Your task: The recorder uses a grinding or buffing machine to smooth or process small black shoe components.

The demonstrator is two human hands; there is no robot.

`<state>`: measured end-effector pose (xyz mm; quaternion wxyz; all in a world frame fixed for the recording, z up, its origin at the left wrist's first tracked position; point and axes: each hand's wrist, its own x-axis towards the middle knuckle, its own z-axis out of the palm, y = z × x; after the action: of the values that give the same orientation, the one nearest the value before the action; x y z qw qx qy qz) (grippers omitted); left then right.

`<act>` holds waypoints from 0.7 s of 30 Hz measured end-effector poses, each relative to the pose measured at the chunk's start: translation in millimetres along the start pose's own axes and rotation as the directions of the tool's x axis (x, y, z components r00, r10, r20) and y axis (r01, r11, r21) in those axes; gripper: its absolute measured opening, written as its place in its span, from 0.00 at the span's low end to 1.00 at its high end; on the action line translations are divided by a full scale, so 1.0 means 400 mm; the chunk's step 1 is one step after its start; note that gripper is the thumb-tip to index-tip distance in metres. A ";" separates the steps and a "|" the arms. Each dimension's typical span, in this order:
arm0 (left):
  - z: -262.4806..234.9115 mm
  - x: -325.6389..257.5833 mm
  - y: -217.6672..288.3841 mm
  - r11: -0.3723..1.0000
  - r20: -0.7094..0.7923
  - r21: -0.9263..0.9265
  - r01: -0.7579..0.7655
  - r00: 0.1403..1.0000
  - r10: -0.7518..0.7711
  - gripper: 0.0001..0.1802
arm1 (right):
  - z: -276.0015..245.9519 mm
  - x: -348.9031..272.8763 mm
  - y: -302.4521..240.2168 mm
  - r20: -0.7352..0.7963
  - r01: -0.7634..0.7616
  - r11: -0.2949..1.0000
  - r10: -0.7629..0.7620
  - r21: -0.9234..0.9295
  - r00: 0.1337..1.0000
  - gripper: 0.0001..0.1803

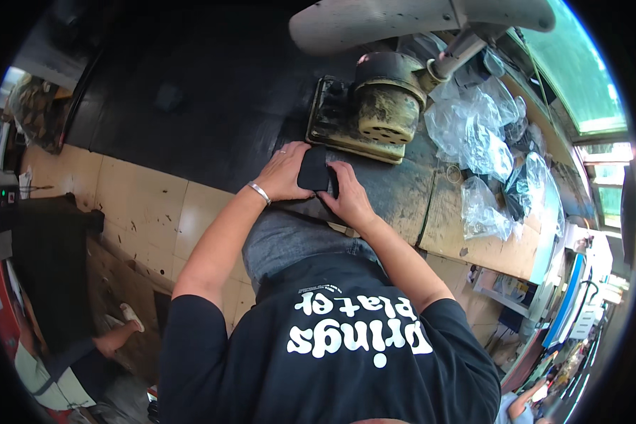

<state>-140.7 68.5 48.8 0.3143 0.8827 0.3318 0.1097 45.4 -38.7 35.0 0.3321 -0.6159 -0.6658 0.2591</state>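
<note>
Between my two hands, at the near edge of the dark table (212, 85), is a flat black piece (313, 169) with a rounded upper edge; its material cannot be made out. My left hand (284, 174) grips its left side, thumb along the near edge, with a silver bangle on the wrist. On the opposite side my right hand (349, 194) holds the piece between thumb and bent fingers. Just beyond stands a grimy, yellowish device (387, 106) with a round vented housing on a rectangular base.
A pale, blade-like part (374, 27) hangs over the table's far side. Crumpled clear plastic bags (473, 131) pile up on the right. A dark cloth-covered stand (46, 261) is at left. Other people's limbs show at lower left and lower right.
</note>
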 end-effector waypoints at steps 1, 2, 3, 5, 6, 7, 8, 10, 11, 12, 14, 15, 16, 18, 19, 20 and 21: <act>0.010 0.002 0.007 1.000 -0.024 -0.019 0.004 1.000 -0.005 0.52 | -0.008 -0.007 0.006 -0.021 0.028 1.000 -0.028 -0.004 0.999 0.39; 0.025 0.008 0.018 1.000 -0.011 -0.019 -0.015 1.000 0.014 0.52 | -0.018 -0.015 0.013 -0.043 0.054 0.998 -0.055 -0.011 0.998 0.39; 0.044 0.017 0.033 0.998 -0.021 -0.052 -0.020 1.000 0.019 0.51 | -0.033 -0.030 0.022 -0.062 0.040 0.999 -0.041 -0.018 0.997 0.39; 0.087 0.046 0.066 0.995 -0.026 -0.088 -0.039 0.999 0.037 0.51 | -0.071 -0.071 0.048 -0.049 0.000 0.999 -0.002 -0.041 0.999 0.39; 0.116 0.070 0.089 0.993 -0.067 -0.063 -0.104 0.993 0.100 0.50 | -0.093 -0.092 0.063 -0.064 -0.012 0.999 0.009 -0.049 0.998 0.39; 0.147 0.096 0.117 0.985 -0.107 -0.040 -0.168 0.981 0.163 0.50 | -0.121 -0.119 0.081 -0.087 -0.065 0.998 0.063 -0.026 0.994 0.40; 0.172 0.125 0.146 0.977 -0.109 -0.065 -0.205 0.974 0.197 0.50 | -0.148 -0.143 0.099 -0.108 -0.116 0.993 0.116 -0.001 0.987 0.40; 0.217 0.173 0.200 0.972 -0.080 -0.068 -0.225 0.972 0.219 0.50 | -0.198 -0.180 0.134 -0.143 -0.143 0.990 0.141 0.000 0.980 0.39; 0.233 0.190 0.220 0.972 -0.057 -0.062 -0.226 0.973 0.223 0.49 | -0.218 -0.195 0.148 -0.163 -0.155 0.988 0.154 0.010 0.974 0.39; 0.245 0.200 0.235 0.974 -0.043 -0.060 -0.217 0.976 0.215 0.50 | -0.233 -0.205 0.163 -0.186 -0.117 0.993 0.109 -0.035 0.977 0.39; 0.255 0.206 0.258 0.979 -0.023 -0.026 -0.203 0.979 0.203 0.50 | -0.255 -0.216 0.172 -0.185 -0.133 0.987 0.116 -0.086 0.976 0.39; 0.256 0.204 0.264 0.985 -0.017 0.012 -0.170 0.985 0.170 0.51 | -0.260 -0.218 0.177 -0.165 -0.134 0.982 0.112 -0.133 0.980 0.39; 0.235 0.199 0.281 0.988 0.032 0.072 -0.137 0.990 0.135 0.53 | -0.261 -0.216 0.177 -0.178 -0.146 0.981 0.121 -0.129 0.976 0.39; 0.239 0.192 0.279 0.985 0.010 0.108 -0.136 0.991 0.136 0.54 | -0.259 -0.211 0.175 -0.183 -0.102 0.983 0.074 -0.151 0.980 0.38; 0.239 0.187 0.277 0.982 -0.031 0.146 -0.119 0.992 0.125 0.54 | -0.257 -0.210 0.175 -0.189 -0.102 0.985 0.074 -0.140 0.979 0.38; 0.237 0.180 0.286 0.988 0.014 0.118 -0.100 0.995 0.099 0.54 | -0.254 -0.209 0.174 -0.171 -0.125 0.987 0.107 -0.100 0.979 0.39; 0.250 0.168 0.284 0.987 0.020 0.128 -0.097 0.995 0.096 0.54 | -0.250 -0.209 0.175 -0.151 -0.149 0.987 0.138 -0.061 0.979 0.40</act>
<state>9.2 -1.9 41.3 0.2530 0.9169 0.2930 0.0971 168.7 -120.4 36.5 0.3380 -0.6912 -0.6025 0.2121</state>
